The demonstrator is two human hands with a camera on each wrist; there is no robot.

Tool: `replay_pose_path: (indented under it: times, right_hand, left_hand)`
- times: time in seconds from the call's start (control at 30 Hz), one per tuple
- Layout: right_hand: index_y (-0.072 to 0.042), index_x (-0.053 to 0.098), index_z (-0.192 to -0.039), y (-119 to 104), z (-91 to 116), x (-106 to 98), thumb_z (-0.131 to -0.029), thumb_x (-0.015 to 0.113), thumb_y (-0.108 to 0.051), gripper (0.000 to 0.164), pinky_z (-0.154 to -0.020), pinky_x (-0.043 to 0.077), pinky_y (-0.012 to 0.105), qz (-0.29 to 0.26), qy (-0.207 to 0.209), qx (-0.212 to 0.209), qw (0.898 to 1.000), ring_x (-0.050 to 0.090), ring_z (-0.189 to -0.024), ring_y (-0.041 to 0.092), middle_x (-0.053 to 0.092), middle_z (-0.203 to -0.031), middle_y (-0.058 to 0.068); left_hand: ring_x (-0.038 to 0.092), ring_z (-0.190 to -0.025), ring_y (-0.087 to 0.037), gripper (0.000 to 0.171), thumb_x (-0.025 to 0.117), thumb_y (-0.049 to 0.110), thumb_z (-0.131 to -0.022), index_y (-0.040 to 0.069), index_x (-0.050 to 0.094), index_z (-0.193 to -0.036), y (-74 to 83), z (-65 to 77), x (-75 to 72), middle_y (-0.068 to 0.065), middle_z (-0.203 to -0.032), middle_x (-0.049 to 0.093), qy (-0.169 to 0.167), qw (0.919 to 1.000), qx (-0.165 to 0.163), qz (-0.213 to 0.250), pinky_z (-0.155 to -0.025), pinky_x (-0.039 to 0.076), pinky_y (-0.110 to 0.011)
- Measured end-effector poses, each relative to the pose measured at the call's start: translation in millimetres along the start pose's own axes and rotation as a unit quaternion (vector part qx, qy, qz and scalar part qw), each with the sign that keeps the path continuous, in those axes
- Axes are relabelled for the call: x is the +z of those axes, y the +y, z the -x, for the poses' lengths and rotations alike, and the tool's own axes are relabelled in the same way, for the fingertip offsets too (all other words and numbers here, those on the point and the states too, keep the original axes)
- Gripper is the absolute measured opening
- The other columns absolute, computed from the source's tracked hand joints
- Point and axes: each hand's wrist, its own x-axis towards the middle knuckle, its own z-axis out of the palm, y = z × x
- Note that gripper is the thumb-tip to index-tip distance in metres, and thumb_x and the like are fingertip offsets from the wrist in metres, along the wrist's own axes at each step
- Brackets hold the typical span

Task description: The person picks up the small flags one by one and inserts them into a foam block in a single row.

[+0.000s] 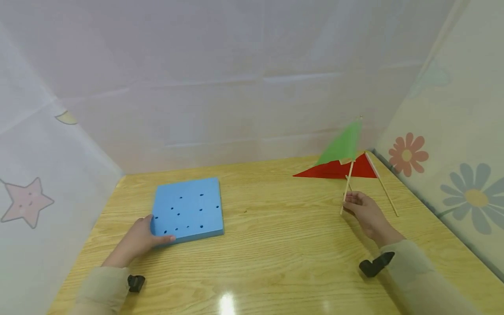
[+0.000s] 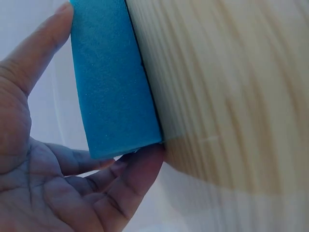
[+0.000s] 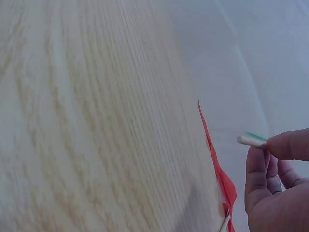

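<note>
A blue foam block with several small holes in its top lies flat on the left of the table. My left hand grips its near left corner, the thumb along the front edge and the fingers at the left side; the left wrist view shows this hand against the block's side. On the right, my right hand pinches the lower stick of a green triangular flag, held nearly upright. In the right wrist view the stick's end pokes out between thumb and fingers.
Red triangular flag cloth lies behind the green flag, with a thin stick along its right side. A shorter piece of stick shows by the right hand. White cloth walls border the wooden table behind and at both sides.
</note>
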Motion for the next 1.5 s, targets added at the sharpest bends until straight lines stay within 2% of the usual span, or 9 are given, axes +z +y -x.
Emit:
replay_pose_path:
  times: [0.13, 0.4, 0.67, 0.83, 1.03, 1.23, 1.4, 1.5]
  right_hand:
    - [0.007, 0.042, -0.125, -1, -3, 3, -0.107, 0.051, -0.001, 0.022, -0.088, 0.054, 0.020, -0.028, 0.006, -0.019, 0.999, 0.055, -0.094, 0.006, 0.052, -0.105, 0.003]
    - [0.003, 0.045, -0.122, -7, -4, 5, -0.108, 0.050, -0.002, 0.016, -0.087, 0.053, 0.018, -0.040, 0.021, -0.043, 0.998, 0.056, -0.095, 0.008, 0.053, -0.104, 0.000]
    - [0.002, 0.047, -0.124, -10, -8, 8, -0.108, 0.051, -0.004, 0.018, -0.085, 0.054, 0.018, -0.048, 0.031, -0.061, 0.996, 0.059, -0.093, 0.005, 0.057, -0.101, -0.005]
    - [0.004, 0.048, -0.123, -12, -12, 14, -0.107, 0.053, -0.003, 0.018, -0.088, 0.055, 0.020, -0.041, 0.030, -0.083, 0.995, 0.059, -0.095, 0.008, 0.056, -0.103, 0.000]
    - [0.009, 0.046, -0.126, -20, -18, 27, -0.107, 0.052, -0.002, 0.023, -0.088, 0.055, 0.021, -0.010, 0.035, -0.092, 0.995, 0.059, -0.093, 0.004, 0.054, -0.107, 0.005]
    - [0.013, 0.041, -0.130, -28, -26, 43, -0.108, 0.051, -0.003, 0.029, -0.088, 0.054, 0.019, 0.014, 0.024, -0.100, 0.995, 0.059, -0.095, 0.005, 0.051, -0.113, 0.013]
    - [0.012, 0.042, -0.131, -34, -31, 64, -0.107, 0.053, -0.005, 0.030, -0.085, 0.054, 0.017, 0.036, 0.021, -0.109, 0.993, 0.059, -0.095, 0.007, 0.052, -0.115, 0.017]
    - [0.010, 0.044, -0.128, -37, -35, 78, -0.107, 0.054, -0.004, 0.027, -0.083, 0.053, 0.017, 0.057, 0.020, -0.123, 0.991, 0.060, -0.096, 0.012, 0.054, -0.114, 0.018]
  left_hand:
    - [0.035, -0.132, -0.066, 0.127, 0.087, 0.054, -0.079, -0.029, 0.019, -0.146, 10.6, -6.8, 7.2, -0.054, -0.144, 0.027, 0.006, 0.9999, 0.008, 0.005, -0.108, 0.035, -0.070]
    - [0.038, -0.132, -0.063, 0.126, 0.087, 0.053, -0.079, -0.027, 0.020, -0.148, 27.1, -15.3, 17.8, -0.051, -0.145, 0.030, 0.003, 0.9996, 0.021, 0.021, -0.109, 0.035, -0.068]
    - [0.039, -0.134, -0.061, 0.123, 0.086, 0.051, -0.081, -0.025, 0.019, -0.150, 44.6, -26.7, 27.7, -0.049, -0.146, 0.030, 0.004, 0.9989, 0.033, 0.034, -0.110, 0.035, -0.066]
    - [0.035, -0.137, -0.061, 0.122, 0.086, 0.052, -0.082, -0.025, 0.019, -0.150, 53.4, -31.6, 31.8, -0.049, -0.149, 0.028, 0.006, 0.9989, 0.034, 0.030, -0.112, 0.033, -0.066]
    - [0.038, -0.136, -0.059, 0.121, 0.087, 0.051, -0.081, -0.023, 0.021, -0.151, 61.6, -37.9, 36.3, -0.047, -0.149, 0.030, 0.009, 0.9989, 0.031, 0.035, -0.111, 0.035, -0.065]
    - [0.041, -0.134, -0.057, 0.119, 0.088, 0.048, -0.081, -0.024, 0.023, -0.150, 71.8, -43.5, 41.2, -0.046, -0.146, 0.034, 0.016, 0.9986, 0.035, 0.038, -0.110, 0.038, -0.063]
    - [0.039, -0.136, -0.057, 0.120, 0.087, 0.049, -0.082, -0.023, 0.021, -0.152, 79.1, -48.3, 46.4, -0.046, -0.148, 0.031, 0.012, 0.9983, 0.035, 0.044, -0.111, 0.036, -0.063]
    - [0.038, -0.138, -0.056, 0.120, 0.086, 0.050, -0.082, -0.021, 0.020, -0.153, 82.1, -51.2, 49.0, -0.045, -0.150, 0.030, 0.011, 0.9985, 0.031, 0.044, -0.112, 0.036, -0.062]
